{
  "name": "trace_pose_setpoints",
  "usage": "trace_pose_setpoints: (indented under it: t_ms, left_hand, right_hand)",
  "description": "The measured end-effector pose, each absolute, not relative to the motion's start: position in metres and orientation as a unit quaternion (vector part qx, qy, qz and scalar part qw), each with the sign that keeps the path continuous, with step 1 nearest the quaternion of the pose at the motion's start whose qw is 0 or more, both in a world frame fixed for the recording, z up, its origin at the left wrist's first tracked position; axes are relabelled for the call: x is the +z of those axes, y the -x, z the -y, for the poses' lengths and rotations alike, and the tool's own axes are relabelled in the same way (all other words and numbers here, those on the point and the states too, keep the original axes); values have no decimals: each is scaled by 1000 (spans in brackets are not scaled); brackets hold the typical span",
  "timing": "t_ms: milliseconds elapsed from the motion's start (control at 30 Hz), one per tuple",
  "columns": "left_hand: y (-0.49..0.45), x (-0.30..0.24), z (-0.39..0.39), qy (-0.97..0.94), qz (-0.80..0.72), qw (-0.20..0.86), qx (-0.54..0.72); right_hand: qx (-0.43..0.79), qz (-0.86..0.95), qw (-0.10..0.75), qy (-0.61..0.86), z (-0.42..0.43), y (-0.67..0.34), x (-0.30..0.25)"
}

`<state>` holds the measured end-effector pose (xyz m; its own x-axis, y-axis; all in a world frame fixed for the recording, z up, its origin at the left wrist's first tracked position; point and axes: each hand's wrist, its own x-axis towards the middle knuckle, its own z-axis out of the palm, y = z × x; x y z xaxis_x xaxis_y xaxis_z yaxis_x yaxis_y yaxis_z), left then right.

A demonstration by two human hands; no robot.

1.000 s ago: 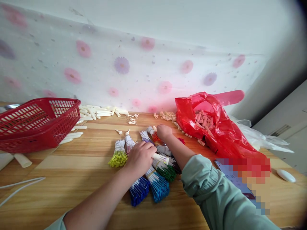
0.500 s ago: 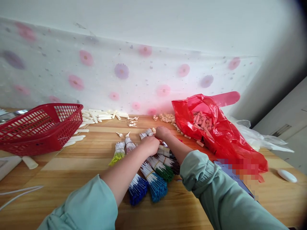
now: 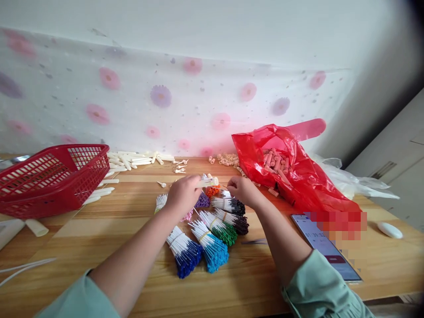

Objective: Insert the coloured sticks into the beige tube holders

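My left hand (image 3: 183, 193) is closed around a white plastic tube (image 3: 208, 181) that sticks out to the right over the bundles. My right hand (image 3: 243, 190) is pinched just right of the tube's tip; what it pinches is too thin to name. Below both hands lie bundles of thin white sticks with coloured tips (image 3: 212, 229): dark blue, light blue, green, purple, black, orange. They rest on the wooden table (image 3: 99, 234).
A red mesh basket (image 3: 49, 176) stands at the left with white tubes (image 3: 132, 160) strewn behind it. A red plastic bag (image 3: 291, 172) of small beige parts lies at the right, a phone (image 3: 326, 247) in front of it. Loose beige pieces (image 3: 225, 160) sit near the wall.
Both hands have lifted off the bundles and drawn apart. My left hand now holds the white tube up above the orange bundle, with the right hand's pinch beside its tip.
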<state>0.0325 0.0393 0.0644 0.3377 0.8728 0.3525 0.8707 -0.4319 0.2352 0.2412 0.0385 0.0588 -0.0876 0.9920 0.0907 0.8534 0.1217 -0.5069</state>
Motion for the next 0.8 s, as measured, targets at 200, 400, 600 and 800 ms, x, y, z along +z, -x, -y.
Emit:
trace_pose_setpoints:
  t_ms: [200,400,600,800]
  left_hand:
    - [-17,49,-20,-750,-451,22,484]
    - [-27,28,-20,-825,-387,53,408]
    - [-20,27,-21,-832,-404,39,378]
    - [-10,25,-27,-726,-500,175,439]
  right_hand:
    - [287,694,353,558,-24,-220,51]
    - [369,683,372,510,-12,-205,42]
    - [303,665,321,603,-32,-208,43]
    - [213,638,196,713,-103,-205,40]
